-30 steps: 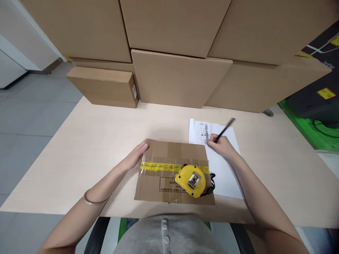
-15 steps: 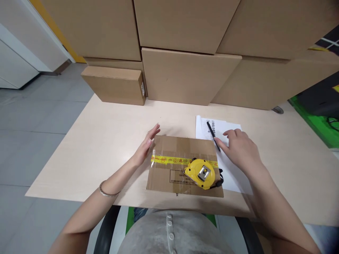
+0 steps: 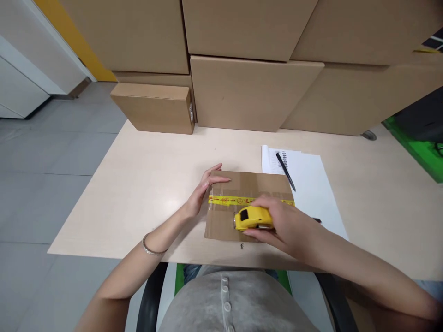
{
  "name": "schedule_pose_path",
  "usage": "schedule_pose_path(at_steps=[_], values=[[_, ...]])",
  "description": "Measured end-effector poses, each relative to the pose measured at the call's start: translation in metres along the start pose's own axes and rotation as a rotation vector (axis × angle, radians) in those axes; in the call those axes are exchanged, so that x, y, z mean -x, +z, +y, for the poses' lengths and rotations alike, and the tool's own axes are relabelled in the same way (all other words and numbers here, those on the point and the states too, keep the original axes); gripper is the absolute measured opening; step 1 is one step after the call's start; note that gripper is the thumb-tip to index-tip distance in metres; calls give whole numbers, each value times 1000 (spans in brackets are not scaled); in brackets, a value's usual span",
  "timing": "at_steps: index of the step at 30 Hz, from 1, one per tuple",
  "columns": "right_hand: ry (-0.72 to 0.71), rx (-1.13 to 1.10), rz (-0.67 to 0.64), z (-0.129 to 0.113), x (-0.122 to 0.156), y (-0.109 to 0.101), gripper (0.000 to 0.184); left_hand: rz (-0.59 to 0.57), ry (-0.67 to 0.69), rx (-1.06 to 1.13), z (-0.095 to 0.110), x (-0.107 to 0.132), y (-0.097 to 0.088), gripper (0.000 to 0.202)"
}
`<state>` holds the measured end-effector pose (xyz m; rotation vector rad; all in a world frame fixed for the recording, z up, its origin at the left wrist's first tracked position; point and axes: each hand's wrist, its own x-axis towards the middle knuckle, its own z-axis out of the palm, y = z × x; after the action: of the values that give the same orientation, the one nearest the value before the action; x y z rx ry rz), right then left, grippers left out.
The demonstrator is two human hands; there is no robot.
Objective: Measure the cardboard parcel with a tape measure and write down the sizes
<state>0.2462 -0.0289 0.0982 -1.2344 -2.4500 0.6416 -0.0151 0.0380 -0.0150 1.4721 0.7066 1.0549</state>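
A flat cardboard box (image 3: 254, 179) with a strip of yellow printed tape lies in front of me near the table's front edge. At its far left corner is my left hand (image 3: 204, 189), fingers stretched and apart, one finger reaching over the top. My right hand (image 3: 289, 226) is closed around a yellow tape measure (image 3: 254, 216), which is tipped on its side just over the box. Part of the tape measure is hidden by my fingers. No blade shows pulled out of it.
White paper sheets (image 3: 311, 184) lie right of the box, with a black pen (image 3: 285, 171) on them. Large stacked cartons (image 3: 256, 94) line the table's back edge. A smaller brown carton (image 3: 159, 110) stands at the back left of the table (image 3: 138, 184).
My right hand has moved left and taken hold of the tape measure, turning it on its side. My left hand has moved onto the box's corner. The view has shifted slightly.
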Motion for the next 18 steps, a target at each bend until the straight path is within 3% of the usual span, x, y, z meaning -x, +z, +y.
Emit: schedule_pose_path(at_steps=[4,9,14,18], values=[[-129,-121,-62,-22,-43,5,33,-24,20,57,-1,-1,-1,54],[-256,24,6,-32,-73,14,23,-28,-30,188,-10,-3,-5,61],[-191,132,71,-15,-52,12,28,-167,81,-29,-4,-7,-15,56],[-87,121,100,10,-16,-9,28,-268,126,-132,5,-9,-20,49]])
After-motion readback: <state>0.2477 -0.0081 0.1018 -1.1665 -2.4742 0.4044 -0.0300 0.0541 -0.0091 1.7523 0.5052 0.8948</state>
